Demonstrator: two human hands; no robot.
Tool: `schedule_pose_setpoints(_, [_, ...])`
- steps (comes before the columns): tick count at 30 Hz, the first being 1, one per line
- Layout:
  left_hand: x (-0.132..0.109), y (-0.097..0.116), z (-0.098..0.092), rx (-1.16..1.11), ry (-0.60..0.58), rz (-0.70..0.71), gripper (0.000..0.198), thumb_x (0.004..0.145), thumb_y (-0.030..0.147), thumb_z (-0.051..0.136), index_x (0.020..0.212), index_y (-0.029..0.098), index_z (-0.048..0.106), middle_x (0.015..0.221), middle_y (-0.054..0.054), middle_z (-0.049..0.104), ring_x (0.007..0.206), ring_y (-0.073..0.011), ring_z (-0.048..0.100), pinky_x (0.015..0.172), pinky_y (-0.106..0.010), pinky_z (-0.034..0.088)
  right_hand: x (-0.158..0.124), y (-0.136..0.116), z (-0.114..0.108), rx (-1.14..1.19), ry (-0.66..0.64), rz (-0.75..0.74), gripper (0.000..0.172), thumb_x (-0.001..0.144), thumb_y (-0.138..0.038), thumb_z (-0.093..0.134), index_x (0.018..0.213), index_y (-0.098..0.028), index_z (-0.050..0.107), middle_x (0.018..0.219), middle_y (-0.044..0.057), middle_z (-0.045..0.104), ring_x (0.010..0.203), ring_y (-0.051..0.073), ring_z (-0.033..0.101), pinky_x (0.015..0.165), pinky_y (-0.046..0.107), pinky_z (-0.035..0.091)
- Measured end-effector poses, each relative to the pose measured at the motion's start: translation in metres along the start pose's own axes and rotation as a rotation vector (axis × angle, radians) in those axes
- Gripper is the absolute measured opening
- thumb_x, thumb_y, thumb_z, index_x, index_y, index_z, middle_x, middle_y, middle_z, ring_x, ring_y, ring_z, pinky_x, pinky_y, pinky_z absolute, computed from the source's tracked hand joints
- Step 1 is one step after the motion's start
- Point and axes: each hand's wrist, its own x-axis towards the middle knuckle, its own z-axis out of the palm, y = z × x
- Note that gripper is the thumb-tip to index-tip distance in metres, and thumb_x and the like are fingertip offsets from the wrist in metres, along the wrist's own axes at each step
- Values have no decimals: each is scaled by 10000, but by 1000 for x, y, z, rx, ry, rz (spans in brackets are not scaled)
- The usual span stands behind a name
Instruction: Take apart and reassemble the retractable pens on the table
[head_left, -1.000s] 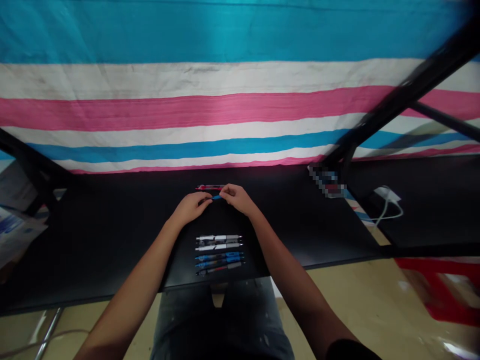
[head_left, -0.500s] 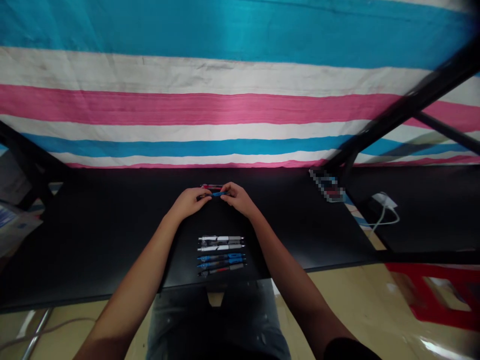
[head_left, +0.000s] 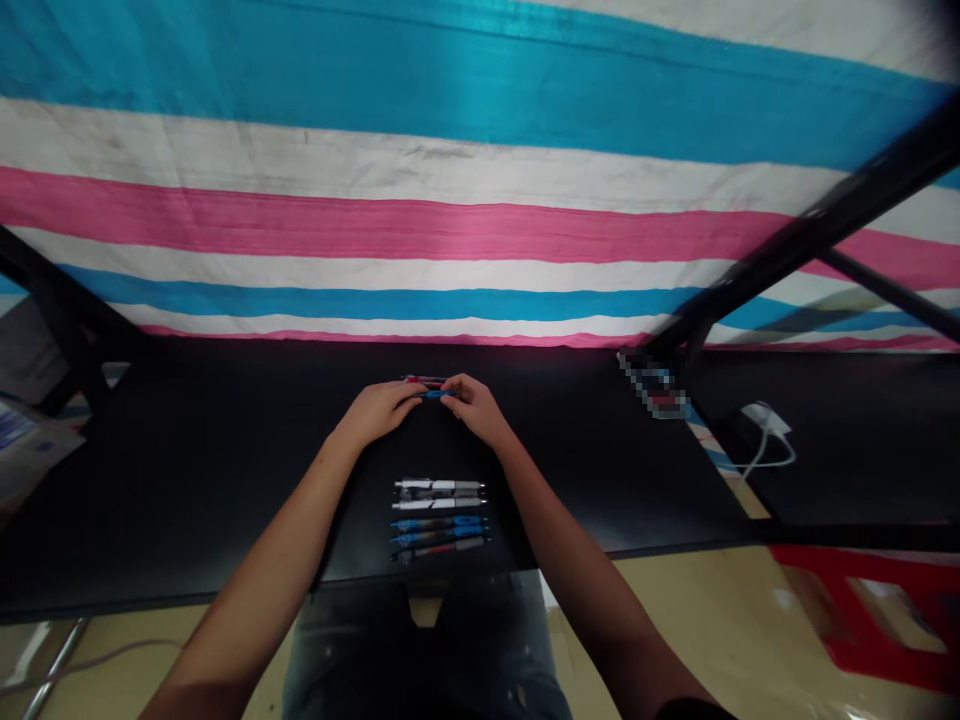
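At the black table (head_left: 210, 450), left hand (head_left: 381, 410) and right hand (head_left: 474, 408), each pinched closed on one end of a blue pen (head_left: 435, 394), red pen (head_left: 424, 380) just beyond.

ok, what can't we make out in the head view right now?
Head view:
- Blue pen: partly covered by the left hand and right hand.
- Red pen: partly hidden behind the hands.
- Lined-up pens: any print is too small to read.
- Item at far right: pixelated, can't identify.
- Red object: cut off by the right edge.
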Motion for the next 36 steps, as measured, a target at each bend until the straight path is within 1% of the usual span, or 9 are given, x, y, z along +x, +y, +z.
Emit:
schedule_pose_setpoints(4, [-1, 1, -2, 21, -8, -18, 320, 1028, 334, 480, 1269, 249, 674, 1238, -62, 735, 1111, -240, 697, 944, -357, 530, 3, 3, 4, 8, 30, -41, 195, 751, -316, 724, 853, -198, 607, 806, -8, 607, 720, 139, 566, 686, 275, 450])
schedule_pose_setpoints(8, [-1, 0, -3, 21, -11, -26, 321, 1030, 326, 470, 1278, 248, 657, 1248, -65, 726, 1120, -245, 689, 935, -366, 531, 5, 4, 4, 57, 51, 17, 284, 812, -438, 703, 954, -206, 623, 750, -16, 605, 602, 119, 524, 567, 257, 426])
schedule_pose_setpoints(12, [-1, -1, -1, 5, 1, -33, 292, 1021, 322, 484, 1232, 246, 670, 1212, -67, 731, 1098, -241, 690, 924, -361, 526, 5, 5, 2, -4, 36, 63, 332, 839, -524, 673, 799, -199, 619, 630, -24, 555, 534, 116, 475, 529, 266, 390])
schedule_pose_setpoints(18, [0, 4, -4, -4, -19, -51, 280, 1012, 314, 485, 1193, 239, 684, 1120, -68, 758, 960, -236, 713, 821, -328, 516, 3, 4, 4, -14, 64, -17, 232, 781, -408, 720, 865, -210, 631, 725, -12, 580, 647, 148, 529, 617, 284, 423])
schedule_pose_setpoints(23, [1, 10, -8, 37, -51, -97, 294, 1014, 411, 487, 1118, 246, 707, 937, -47, 764, 797, -224, 704, 684, -292, 468, 3, 2, 5, 38, 66, -56, 198, 771, -324, 716, 895, -218, 604, 804, -4, 596, 728, 157, 567, 698, 298, 462])
schedule_pose_setpoints(26, [1, 10, -9, 61, -58, -91, 303, 1023, 402, 467, 1113, 250, 712, 976, -50, 768, 826, -227, 707, 684, -288, 462, 4, 2, 5, 86, 76, -62, 308, 755, -323, 732, 1018, -226, 607, 906, 14, 622, 789, 162, 594, 715, 294, 481])
schedule_pose_setpoints(28, [1, 10, -8, 66, -57, -84, 309, 1026, 397, 458, 1128, 249, 710, 1019, -54, 770, 862, -230, 712, 702, -289, 471, 4, 2, 5, 74, 70, -50, 314, 761, -344, 732, 1027, -219, 621, 927, 25, 638, 811, 168, 606, 719, 294, 486])
schedule_pose_setpoints(31, [0, 11, -7, 66, -41, -78, 319, 1032, 390, 444, 1169, 253, 697, 1080, -54, 767, 930, -232, 715, 744, -290, 488, 3, 2, 4, 14, 55, -13, 250, 784, -394, 723, 922, -200, 644, 857, 19, 650, 776, 169, 602, 710, 298, 474])
schedule_pose_setpoints(36, [0, 14, -9, 54, -40, -98, 318, 1039, 367, 421, 1220, 260, 659, 1129, -51, 755, 934, -237, 717, 754, -307, 501, 3, 2, 3, 18, 107, 9, 295, 795, -478, 728, 877, -203, 662, 697, -14, 584, 644, 150, 530, 622, 287, 424])
